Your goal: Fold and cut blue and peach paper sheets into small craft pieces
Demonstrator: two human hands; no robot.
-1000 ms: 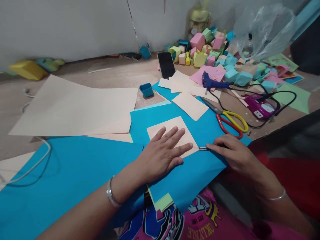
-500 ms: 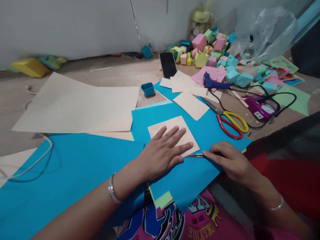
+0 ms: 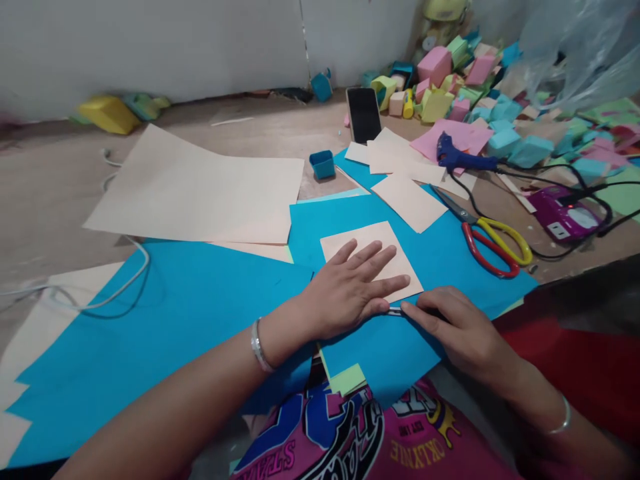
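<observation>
My left hand (image 3: 350, 288) lies flat with fingers spread, pressing a cream paper square (image 3: 356, 235) onto a blue sheet (image 3: 387, 360). Its thumb rests by the square's near edge. Just right of that thumb, my right hand (image 3: 457, 325) is closed round a slim metal blade (image 3: 395, 311), whose handle is hidden in the fist. The blade lies low along the square's near edge, and its tip is hidden at my left thumb. Large scissors (image 3: 493, 243) with one red and one yellow handle lie on the blue sheet to the right.
Loose cream sheets (image 3: 410, 200) lie beyond the square, with a larger one (image 3: 200, 193) at left. A blue glue gun (image 3: 463, 157), purple power box (image 3: 565, 212), phone (image 3: 364, 115) and small blue paper box (image 3: 322, 164) stand around. Folded paper boxes (image 3: 435, 103) pile up behind.
The view has shifted, so everything sits further right. The blade has moved left along the paper's edge, with my right hand closer to my left thumb. My left hand stays flat.
</observation>
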